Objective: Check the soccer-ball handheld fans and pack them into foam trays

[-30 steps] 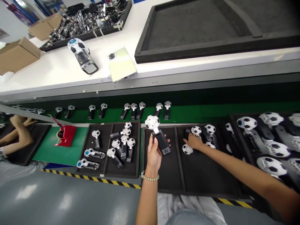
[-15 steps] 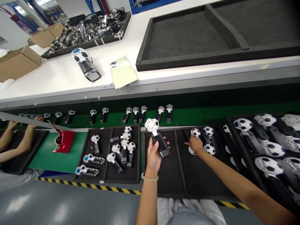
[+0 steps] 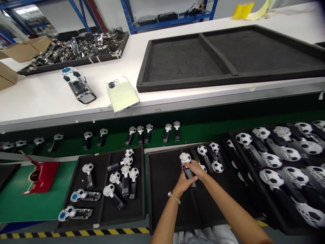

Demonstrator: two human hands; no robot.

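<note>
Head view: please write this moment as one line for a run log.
left hand: holds white-headed device; right hand: touches same device; device: above black tray; phone: on white bench

"From the held fan (image 3: 185, 158), where's the phone (image 3: 123, 95)?"
"Between ten and eleven o'clock, on the table (image 3: 38, 98), with the upper tray (image 3: 182, 61) near one."
"And sideways?"
"A tray of fans (image 3: 133, 213) near nine, a fuller tray (image 3: 257, 183) near three."
</note>
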